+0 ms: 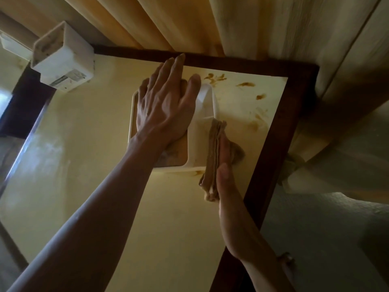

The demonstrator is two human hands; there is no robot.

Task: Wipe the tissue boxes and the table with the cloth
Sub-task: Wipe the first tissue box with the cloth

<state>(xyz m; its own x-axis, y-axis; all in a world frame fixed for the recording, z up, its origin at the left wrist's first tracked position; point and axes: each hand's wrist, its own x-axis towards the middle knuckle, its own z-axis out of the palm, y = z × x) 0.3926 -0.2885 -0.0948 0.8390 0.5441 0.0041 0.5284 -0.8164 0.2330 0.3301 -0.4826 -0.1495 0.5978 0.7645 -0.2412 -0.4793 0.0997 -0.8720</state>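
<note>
A white tissue box [202,127] with a brown top stands on the yellow table [101,157]. My left hand [166,104] lies flat on the box's top, fingers straight, holding it still. My right hand [225,180] presses a folded brown cloth [213,157] against the box's right side, fingers straight along the cloth. A second white tissue box [63,57] sits at the table's far left corner, untouched.
Brown smears [245,84] mark the table's far right part. A dark wooden frame [280,131] borders the table. Pale curtains [263,24] hang right behind and to the right, touching the table's edge.
</note>
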